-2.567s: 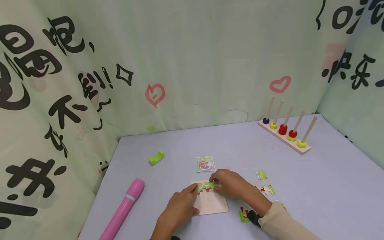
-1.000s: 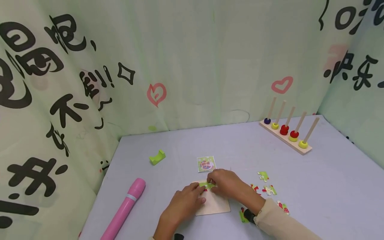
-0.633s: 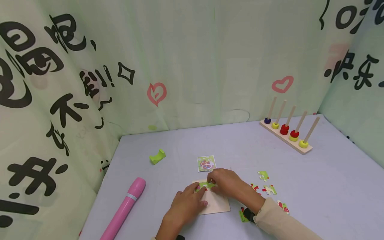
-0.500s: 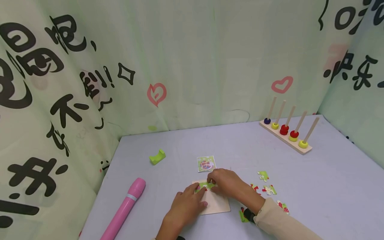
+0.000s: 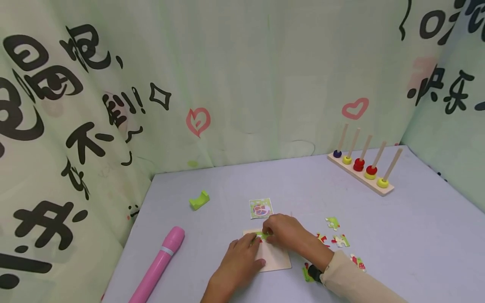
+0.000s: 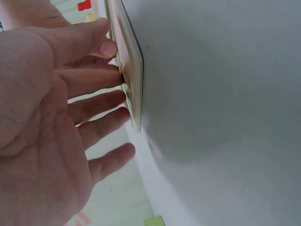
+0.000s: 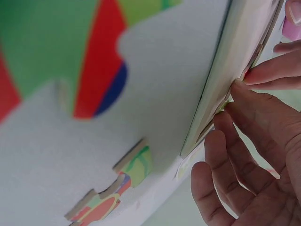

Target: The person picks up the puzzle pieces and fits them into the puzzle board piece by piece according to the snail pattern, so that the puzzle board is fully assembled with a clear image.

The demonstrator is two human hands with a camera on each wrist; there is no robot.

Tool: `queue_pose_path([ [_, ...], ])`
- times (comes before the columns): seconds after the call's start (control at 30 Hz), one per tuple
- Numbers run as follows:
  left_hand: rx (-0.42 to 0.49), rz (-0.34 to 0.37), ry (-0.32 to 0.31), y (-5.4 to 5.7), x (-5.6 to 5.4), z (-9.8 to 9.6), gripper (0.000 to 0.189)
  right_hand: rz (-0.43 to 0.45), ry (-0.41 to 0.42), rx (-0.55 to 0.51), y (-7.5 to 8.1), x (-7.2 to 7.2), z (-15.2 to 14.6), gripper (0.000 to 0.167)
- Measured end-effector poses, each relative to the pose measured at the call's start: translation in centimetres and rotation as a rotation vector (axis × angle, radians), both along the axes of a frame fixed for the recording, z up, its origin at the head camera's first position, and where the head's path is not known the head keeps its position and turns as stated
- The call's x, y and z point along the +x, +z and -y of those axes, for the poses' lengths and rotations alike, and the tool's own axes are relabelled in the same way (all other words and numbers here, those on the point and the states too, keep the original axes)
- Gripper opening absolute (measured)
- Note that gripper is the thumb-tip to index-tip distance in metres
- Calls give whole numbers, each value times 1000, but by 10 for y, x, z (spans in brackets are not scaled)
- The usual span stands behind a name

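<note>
A pale wooden puzzle board (image 5: 275,257) lies on the table with green picture pieces (image 5: 261,235) along its far edge. My left hand (image 5: 239,261) reaches over its left side, fingertips pressing on those pieces. In the left wrist view the fingers of that left hand (image 6: 94,110) are spread and fairly straight against the board (image 6: 135,70). My right hand (image 5: 286,231) is at the far right corner with curled fingers. The right wrist view has thumb and forefinger of this right hand (image 7: 263,146) pinching a puzzle piece at the board's edge, mostly hidden by the fingers.
Loose puzzle pieces (image 5: 341,240) are scattered right of the board, one (image 5: 307,273) beside the right wrist. A picture card (image 5: 260,208) lies behind the board. Leftward are a pink microphone-shaped tube (image 5: 157,263) and a green block (image 5: 199,200). A peg stand with rings (image 5: 360,172) stands back right.
My left hand has shifted right across the board, its fingertips now nearer the right hand. The right hand moved slightly left early on, covering more of the far-edge pieces, then stayed nearly still.
</note>
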State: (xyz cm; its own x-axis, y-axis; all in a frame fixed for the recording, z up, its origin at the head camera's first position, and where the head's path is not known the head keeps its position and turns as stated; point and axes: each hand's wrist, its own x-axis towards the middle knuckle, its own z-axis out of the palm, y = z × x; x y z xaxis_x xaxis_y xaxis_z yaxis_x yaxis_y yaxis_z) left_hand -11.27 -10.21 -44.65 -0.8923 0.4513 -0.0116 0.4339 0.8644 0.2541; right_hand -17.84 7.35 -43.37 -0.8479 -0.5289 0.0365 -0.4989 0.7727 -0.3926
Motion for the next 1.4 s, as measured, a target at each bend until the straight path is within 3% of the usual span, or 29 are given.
queue_pose_path([
  [0.17, -6, -31, -37, -1, 1, -3, 60, 6, 11, -10, -1, 0, -3, 12],
  [0.27, -25, -33, -28, -2, 2, -4, 60, 32, 15, -19, 0, 0, -6, 13],
  [0.43, -65, -20, 7, -3, 1, -6, 61, 81, -51, -37, 6, -1, -21, 14],
  [0.7, -54, 14, 42, -2, 1, -5, 63, 139, -192, -44, 13, -4, -76, 16],
  [0.93, -11, 8, -7, -3, 0, -5, 66, 162, -274, -28, 16, -4, -130, 22],
  [1.13, -31, 7, -30, -2, 1, -4, 71, 194, -275, -13, 13, -4, -158, 32],
  [1.4, -59, 24, -5, 1, 2, -4, 75, 195, -252, 32, 6, -8, -169, 36],
])
